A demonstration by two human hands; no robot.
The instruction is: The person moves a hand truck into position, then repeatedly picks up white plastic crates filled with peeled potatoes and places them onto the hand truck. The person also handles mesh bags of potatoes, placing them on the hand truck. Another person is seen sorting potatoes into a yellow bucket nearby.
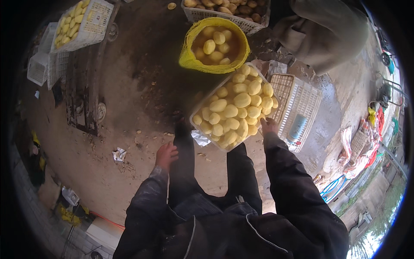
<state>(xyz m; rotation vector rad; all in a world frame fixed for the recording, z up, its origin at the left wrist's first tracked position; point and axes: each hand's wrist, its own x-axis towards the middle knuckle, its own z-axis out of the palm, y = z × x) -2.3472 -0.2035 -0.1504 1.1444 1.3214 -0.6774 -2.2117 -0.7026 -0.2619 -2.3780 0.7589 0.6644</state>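
Before me stands a pale plastic crate (207, 95) heaped with peeled potatoes (231, 110). The fingertips of my right hand (270, 126) meet the crate's near right rim; whether they grip it is hard to tell. My left hand (166, 155) hangs by my left thigh, fingers loosely bent and apart, with nothing in it. Beyond the crate, a bucket (184, 61) wrapped in yellow netting holds peeled potatoes in cloudy brown water.
A crate of unpeeled potatoes (226, 9) stands behind the bucket. Pale empty-looking crates (304, 106) lie at right, a blue cylinder (297, 127) on them. At left, a crate of peeled potatoes (98, 24) sits near a wheeled cart frame (84, 87). Draped grey-brown cloth (326, 32) is upper right.
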